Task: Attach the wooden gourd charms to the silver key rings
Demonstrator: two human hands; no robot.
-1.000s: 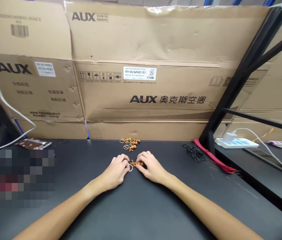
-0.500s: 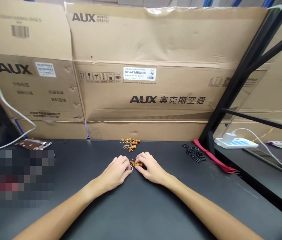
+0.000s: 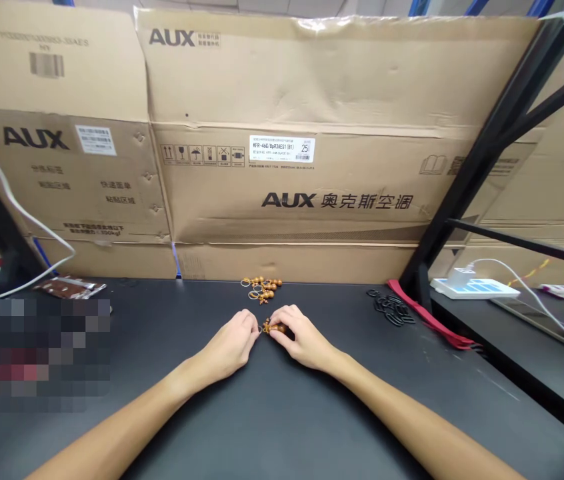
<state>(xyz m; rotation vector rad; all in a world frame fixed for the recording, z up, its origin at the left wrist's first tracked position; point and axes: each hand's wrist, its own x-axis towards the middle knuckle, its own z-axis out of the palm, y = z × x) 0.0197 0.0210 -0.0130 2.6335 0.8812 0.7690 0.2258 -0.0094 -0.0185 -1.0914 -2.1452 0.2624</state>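
Both my hands rest close together on the black table (image 3: 282,413). My right hand (image 3: 298,337) pinches a small brown wooden gourd charm (image 3: 276,327). My left hand (image 3: 232,344) is closed beside it, fingertips pressed at the charm's left end where a small metal ring was seen; the ring is mostly hidden now. A little pile of the same gourd charms with metal rings (image 3: 262,288) lies just beyond my hands, near the cardboard wall.
Large AUX cardboard boxes (image 3: 312,133) stand along the table's back edge. Black rings (image 3: 391,308) and a red strap (image 3: 427,317) lie at the right by a black shelf post (image 3: 467,173). A white power strip (image 3: 475,287) sits further right. A foil packet (image 3: 69,288) lies at left.
My left fingers have closed in over the metal ring, which showed plainly before and is now nearly hidden. Both hands have drawn slightly closer together around the charm.
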